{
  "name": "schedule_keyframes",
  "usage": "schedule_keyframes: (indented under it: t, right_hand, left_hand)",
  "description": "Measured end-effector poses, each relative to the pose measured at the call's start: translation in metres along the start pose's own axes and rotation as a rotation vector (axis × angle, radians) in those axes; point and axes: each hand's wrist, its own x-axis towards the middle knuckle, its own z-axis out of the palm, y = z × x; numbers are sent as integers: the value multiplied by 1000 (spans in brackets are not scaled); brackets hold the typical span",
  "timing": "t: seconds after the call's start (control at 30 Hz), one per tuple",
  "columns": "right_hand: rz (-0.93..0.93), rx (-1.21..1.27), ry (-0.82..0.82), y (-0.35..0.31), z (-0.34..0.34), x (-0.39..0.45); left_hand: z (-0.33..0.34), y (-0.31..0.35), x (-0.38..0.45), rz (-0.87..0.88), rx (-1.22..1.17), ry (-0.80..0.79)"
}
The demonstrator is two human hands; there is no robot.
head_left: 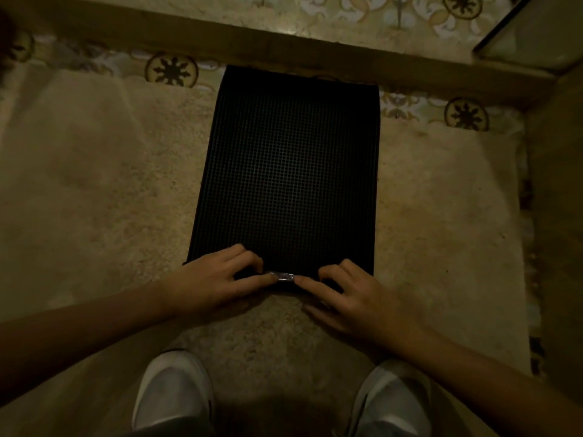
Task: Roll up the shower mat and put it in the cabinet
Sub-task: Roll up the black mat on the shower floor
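Note:
A black shower mat (pixel 290 165) with a fine grid pattern lies flat on a beige rug, its far edge against a low step. My left hand (pixel 217 279) and my right hand (pixel 350 294) both rest on the mat's near edge, fingers curled over it and thumbs meeting at the middle. The near edge looks slightly folded up under my fingers, and a small shiny label (pixel 284 275) shows between my thumbs. No cabinet is clearly in view.
The beige rug (pixel 94 184) covers patterned floor tiles (pixel 172 70). A raised step (pixel 284 48) crosses the top. A glass panel (pixel 533 33) stands at the top right. My two white shoes (pixel 173 386) are at the bottom.

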Motion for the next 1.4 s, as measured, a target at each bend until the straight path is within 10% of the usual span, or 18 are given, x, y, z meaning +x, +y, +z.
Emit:
schedule_keyframes:
  t: [0.8,1.4]
  right_hand:
    - [-10,174,-110,43,-19,38]
    - [-37,-267,63,23,-2,51]
  left_hand:
    - [-9,-32,16,63,-6,-44]
    - [-33,-59,54,-2,56,-77]
